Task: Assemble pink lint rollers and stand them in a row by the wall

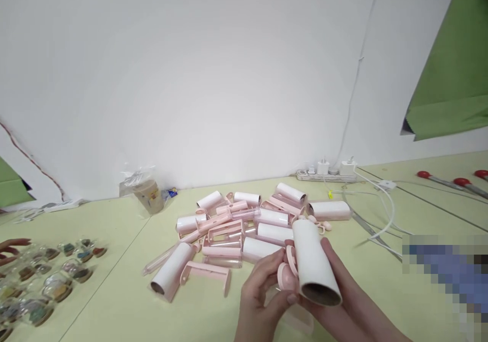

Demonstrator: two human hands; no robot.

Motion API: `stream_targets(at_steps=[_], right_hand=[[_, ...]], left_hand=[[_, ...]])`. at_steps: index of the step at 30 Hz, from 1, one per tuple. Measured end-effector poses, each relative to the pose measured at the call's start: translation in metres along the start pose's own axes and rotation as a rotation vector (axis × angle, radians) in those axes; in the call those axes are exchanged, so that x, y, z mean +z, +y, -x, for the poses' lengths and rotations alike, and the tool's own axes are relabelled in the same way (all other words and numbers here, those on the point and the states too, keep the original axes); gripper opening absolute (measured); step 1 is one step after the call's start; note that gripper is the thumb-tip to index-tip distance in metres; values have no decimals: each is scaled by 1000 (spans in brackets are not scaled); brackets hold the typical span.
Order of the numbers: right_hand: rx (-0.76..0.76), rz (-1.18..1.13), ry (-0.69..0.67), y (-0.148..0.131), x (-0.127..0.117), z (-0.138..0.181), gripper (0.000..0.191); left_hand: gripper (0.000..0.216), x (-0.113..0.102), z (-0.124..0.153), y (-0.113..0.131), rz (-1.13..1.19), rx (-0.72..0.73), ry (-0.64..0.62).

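My right hand (345,288) is wrapped under a white lint-roller roll (314,260), holding it with its open cardboard end toward me. My left hand (263,291) pinches a small pink plastic handle piece (286,276) against the roll's left side. Just beyond my hands lies a heap of white rolls and pink plastic frames (244,225) on the pale green table (114,306). One loose roll (171,271) and a pink frame (208,273) lie to the left of my hands.
Several small glass jars (49,276) stand at the far left, with another person's fingers (13,248) beside them. A crumpled plastic bag (147,192) sits by the wall. A power strip (324,172) with white cables lies at the back right, red-tipped tools (450,182) beyond.
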State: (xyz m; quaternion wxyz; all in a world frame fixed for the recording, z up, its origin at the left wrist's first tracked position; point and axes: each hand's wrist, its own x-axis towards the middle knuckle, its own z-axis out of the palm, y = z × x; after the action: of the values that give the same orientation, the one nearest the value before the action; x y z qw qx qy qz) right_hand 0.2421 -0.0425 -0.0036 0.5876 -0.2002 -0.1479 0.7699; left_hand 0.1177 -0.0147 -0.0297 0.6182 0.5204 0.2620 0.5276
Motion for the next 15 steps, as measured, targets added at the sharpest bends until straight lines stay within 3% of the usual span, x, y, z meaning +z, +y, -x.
stream_targets(at_steps=[3, 6, 9, 12, 15], right_hand=[[-5, 72, 106, 1, 2, 4, 45], [-70, 178, 219, -1, 1, 10, 43], [-17, 276, 172, 4, -7, 12, 41], [260, 235, 83, 19, -20, 11, 43], [313, 203, 93, 33, -30, 9, 38]], left_hand=[[31, 3, 1, 2, 48, -139, 52], [37, -2, -2, 4, 76, -236, 212], [46, -10, -6, 6, 99, -251, 332], [47, -12, -5, 6, 124, -304, 259], [52, -10, 1, 5, 189, -367, 88]])
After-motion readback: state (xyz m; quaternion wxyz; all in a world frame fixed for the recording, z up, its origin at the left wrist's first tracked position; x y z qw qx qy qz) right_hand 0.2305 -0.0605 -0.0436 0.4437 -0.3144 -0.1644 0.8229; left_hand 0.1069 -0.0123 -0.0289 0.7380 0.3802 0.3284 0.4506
